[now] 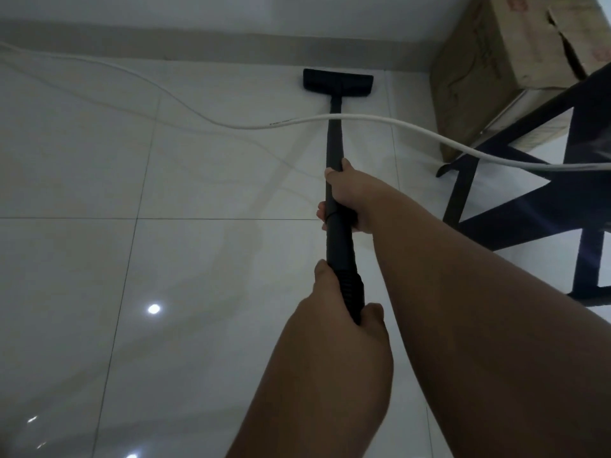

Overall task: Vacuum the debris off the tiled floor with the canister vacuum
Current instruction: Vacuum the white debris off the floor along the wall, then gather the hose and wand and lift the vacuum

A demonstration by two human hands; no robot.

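Glossy white tiles (82,259) reflect ceiling lights. Nearest, the left hand (334,312) curls round the ribbed black cuff of the vacuum wand (334,140). Farther up, the right hand (350,200) wraps the smooth tube. Past a white cable (380,120) crossing it, the flat rectangular floor head (338,81) sits by the grey skirting (198,44).

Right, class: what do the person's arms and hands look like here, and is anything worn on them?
Both forearms are bare; no sleeves in view. The left hand and right hand are ungloved, and no watch, bracelet or ring shows on the visible parts.
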